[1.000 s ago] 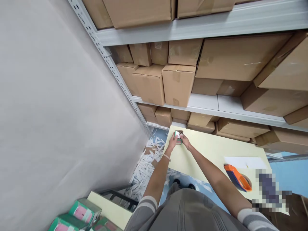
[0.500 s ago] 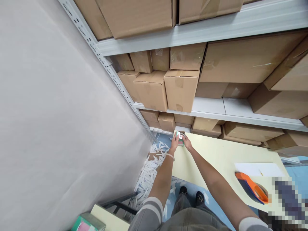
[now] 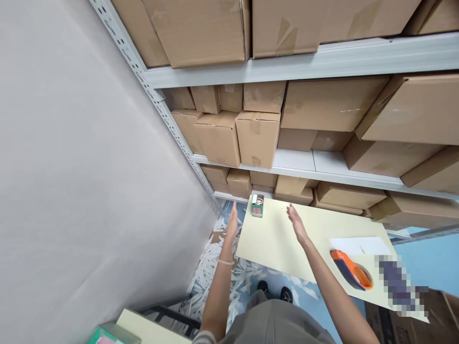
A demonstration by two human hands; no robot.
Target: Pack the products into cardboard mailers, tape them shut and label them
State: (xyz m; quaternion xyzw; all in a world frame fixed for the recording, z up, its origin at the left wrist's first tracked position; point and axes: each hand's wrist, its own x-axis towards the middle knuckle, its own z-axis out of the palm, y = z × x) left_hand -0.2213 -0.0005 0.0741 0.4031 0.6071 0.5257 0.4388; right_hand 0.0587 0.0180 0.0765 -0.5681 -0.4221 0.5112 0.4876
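A small green box (image 3: 257, 210) with a pink label stands on the far left corner of the pale yellow table (image 3: 279, 243). Its top is open, and white and metallic-looking contents show inside, too small to name. My left hand (image 3: 233, 222) is raised to the left of the box, flat with fingers stretched out, holding nothing. On the other side, my right hand (image 3: 297, 222) hovers over the table, also empty with fingers extended. Both hands are apart from the box.
An orange and blue tape dispenser (image 3: 351, 271) and a white sheet (image 3: 360, 245) lie on the table's right part. Behind it, metal shelving (image 3: 229, 76) holds cardboard boxes (image 3: 257, 138). White paper strips (image 3: 208, 267) litter the floor. Another green box (image 3: 114, 333) sits lower left.
Both hands have let go of the small green box and spread apart, left hand leftward and right hand rightward. The box stays on the table corner. The view has shifted slightly right.
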